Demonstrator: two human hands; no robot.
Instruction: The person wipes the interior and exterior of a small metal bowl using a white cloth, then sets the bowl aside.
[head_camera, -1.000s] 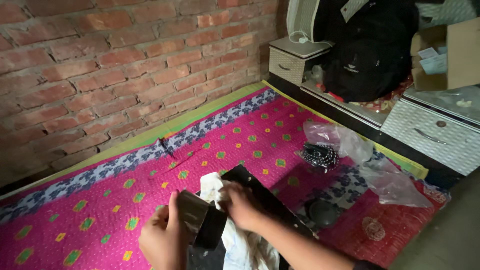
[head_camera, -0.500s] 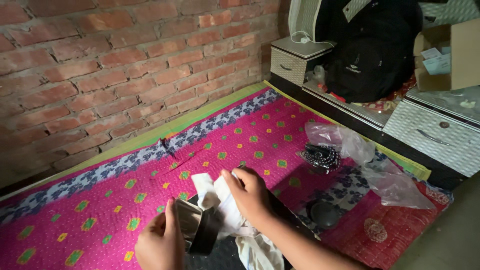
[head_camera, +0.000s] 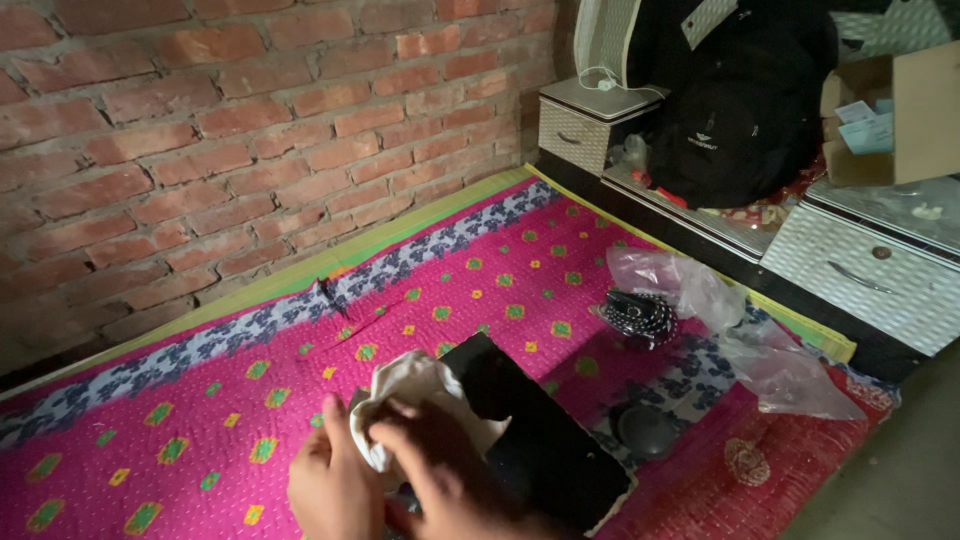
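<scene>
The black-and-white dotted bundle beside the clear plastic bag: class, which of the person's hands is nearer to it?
Right. The right hand lies left of and below the dotted bundle, pressing the white cloth; the left hand sits farther left still.

pink quilted bed, black board, clear plastic bag, spotted cloth

Pink quilt with green-yellow squares, white cloth, black flat board, red brick wall
</scene>
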